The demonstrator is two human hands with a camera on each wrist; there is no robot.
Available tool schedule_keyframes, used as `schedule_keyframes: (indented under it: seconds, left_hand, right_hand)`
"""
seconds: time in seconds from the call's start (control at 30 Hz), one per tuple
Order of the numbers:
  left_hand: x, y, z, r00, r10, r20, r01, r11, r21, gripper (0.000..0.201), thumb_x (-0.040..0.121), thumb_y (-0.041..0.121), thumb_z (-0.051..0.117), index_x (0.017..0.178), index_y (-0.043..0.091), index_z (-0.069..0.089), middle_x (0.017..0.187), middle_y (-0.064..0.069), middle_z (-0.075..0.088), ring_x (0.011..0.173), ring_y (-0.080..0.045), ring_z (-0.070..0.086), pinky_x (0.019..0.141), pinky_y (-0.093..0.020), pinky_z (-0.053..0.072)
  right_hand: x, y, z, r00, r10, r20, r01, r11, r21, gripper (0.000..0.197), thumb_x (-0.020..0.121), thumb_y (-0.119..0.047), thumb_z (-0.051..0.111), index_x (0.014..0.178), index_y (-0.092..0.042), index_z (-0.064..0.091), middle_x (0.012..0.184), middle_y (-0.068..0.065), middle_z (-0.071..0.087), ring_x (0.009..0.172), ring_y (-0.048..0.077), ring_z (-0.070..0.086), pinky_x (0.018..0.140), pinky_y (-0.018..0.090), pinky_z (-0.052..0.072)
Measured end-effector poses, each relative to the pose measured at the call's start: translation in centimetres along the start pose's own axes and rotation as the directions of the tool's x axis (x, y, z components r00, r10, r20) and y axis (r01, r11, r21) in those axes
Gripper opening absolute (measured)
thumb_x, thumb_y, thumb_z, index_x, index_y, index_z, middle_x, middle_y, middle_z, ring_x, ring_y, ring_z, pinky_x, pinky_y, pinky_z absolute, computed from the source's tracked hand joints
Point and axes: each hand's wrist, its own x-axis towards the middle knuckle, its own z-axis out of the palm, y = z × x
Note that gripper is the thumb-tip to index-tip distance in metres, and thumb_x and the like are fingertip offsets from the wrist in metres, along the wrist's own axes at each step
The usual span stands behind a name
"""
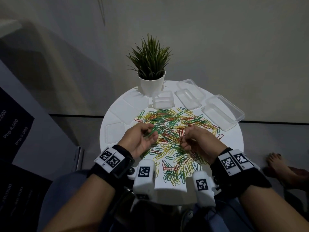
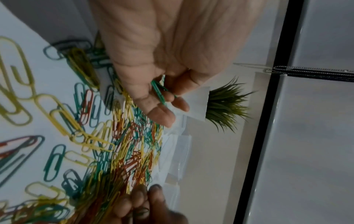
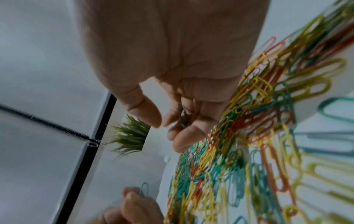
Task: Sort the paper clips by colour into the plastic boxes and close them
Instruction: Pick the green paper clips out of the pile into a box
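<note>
Green paper clips (image 2: 159, 92) pinched in left hand (image 1: 142, 139) grip, above pile (image 1: 173, 131)

Both forearms reach forward over table (image 1: 234, 143), wrists strapped with black bands bearing marker tags.

Left hand (image 1: 140, 139): palm turned up and inward, fingers loosely curled, green clips (image 2: 160, 92) pinched between thumb and fingers; sits toward table's left side.

Right hand (image 1: 196, 139): back up, fingers curled down and inward, thumb near fingertips, few green clips (image 3: 182, 117) cradled in curled fingers; sits toward table's right side.

Hands near each other, not touching.
</note>
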Motion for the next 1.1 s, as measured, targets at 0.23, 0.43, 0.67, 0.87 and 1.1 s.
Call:
schedule_keyframes:
  seconds: [0.23, 0.43, 0.67, 0.87, 1.1]
  left_hand:
    - [0.3, -0.6, 0.6, 0.999, -0.022, 0.035, 0.016, 0.989, 0.145, 0.02, 0.093, 0.014, 0.044, 0.074, 0.01, 0.05, 0.057, 0.003, 0.029, 0.045, -0.01, 0.03, 0.038, -0.018, 0.027]
    - [-0.7, -0.3, -0.4, 0.981, 0.01, 0.192, -0.113, 0.836, 0.537, 0.029, 0.083, 0.004, 0.069, 0.11, 0.013, 0.067, 0.056, 0.005, 0.044, 0.042, -0.007, 0.031, 0.04, -0.015, 0.032]
    - [-1.5, -0.2, -0.8, 0.972, 0.109, 0.206, -0.222, 0.705, 0.674, 0.034, 0.09, -0.008, 0.05, 0.109, 0.012, 0.07, 0.056, 0.0, 0.027, 0.05, -0.013, 0.029, 0.042, -0.016, 0.036]
    - [-1.5, -0.6, -0.5, 0.977, 0.121, 0.174, -0.207, 0.72, 0.663, 0.029, 0.098, 0.006, 0.045, 0.098, 0.015, 0.073, 0.05, 0.001, 0.053, 0.053, -0.014, 0.059, 0.062, -0.027, 0.055]
    - [-1.4, -0.1, -1.1, 0.91, 0.381, 0.163, -0.396, 0.684, 0.613, 0.026, 0.088, -0.007, 0.051, 0.074, 0.014, 0.058, 0.051, 0.005, 0.047, 0.059, -0.02, 0.048, 0.064, -0.029, 0.048]
  right_hand:
    - [-0.5, 0.3, 0.1, 0.937, -0.336, 0.094, 0.256, 0.479, -0.839, 0.009, 0.089, -0.013, 0.056, 0.084, -0.013, 0.063, 0.077, -0.005, 0.061, 0.068, 0.008, 0.053, 0.064, 0.024, 0.044]
    - [1.1, 0.8, 2.0, 0.961, -0.232, 0.148, 0.175, 0.1, -0.979, 0.011, 0.09, -0.016, 0.052, 0.094, -0.015, 0.061, 0.093, 0.004, 0.065, 0.089, 0.022, 0.06, 0.079, 0.034, 0.052]
    - [1.4, 0.8, 1.8, 0.944, -0.318, 0.087, 0.186, 0.297, -0.937, 0.014, 0.094, -0.015, 0.043, 0.087, -0.008, 0.053, 0.083, 0.008, 0.06, 0.076, 0.023, 0.053, 0.062, 0.029, 0.038]
    - [1.1, 0.5, -0.1, 0.959, -0.274, -0.069, 0.153, 0.707, -0.69, 0.02, 0.091, -0.02, 0.054, 0.073, -0.015, 0.048, 0.07, 0.0, 0.051, 0.065, 0.016, 0.047, 0.066, 0.029, 0.037]
    - [0.2, 0.3, 0.9, 0.998, 0.002, 0.06, -0.012, 0.987, 0.162, 0.023, 0.095, 0.0, 0.033, 0.101, -0.004, 0.055, 0.068, 0.006, 0.047, 0.051, 0.013, 0.036, 0.041, 0.02, 0.029]
